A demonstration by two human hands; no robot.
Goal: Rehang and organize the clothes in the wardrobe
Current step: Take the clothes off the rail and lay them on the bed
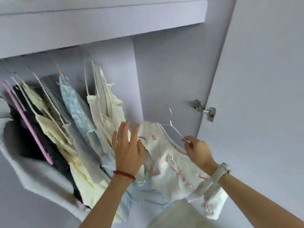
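Hands: the right hand (198, 150) pinches the lower arm of a white wire hanger (171, 124); the left hand (127, 145) is spread flat, fingers straight, pressing against the hanging clothes (98, 112).

Task item: a white garment with pink print (177, 168) sits on the hanger, a paper tag (172, 162) dangling at its neckline. It lies directly between the two hands, below the hinge (204, 110) of the open wardrobe door (263, 96). The hanger's long axis runs tilted, down toward the right hand, with its hook pointing up and left of the hinge. The right hand alone carries it.

Surroundings: left of the hinge, the hanging clothes lean in a tight row, among them a cream strappy top (105, 102), a pale blue patterned piece (74, 102) and a pink hanger (28, 124) farthest away. The rail is hidden behind the shelf (65, 35) above.

Judgement: the free gap lies between the cream top and the hinge side wall; the left hand appears to hold the row back. The hook must rise under the shelf edge, which could obstruct it.
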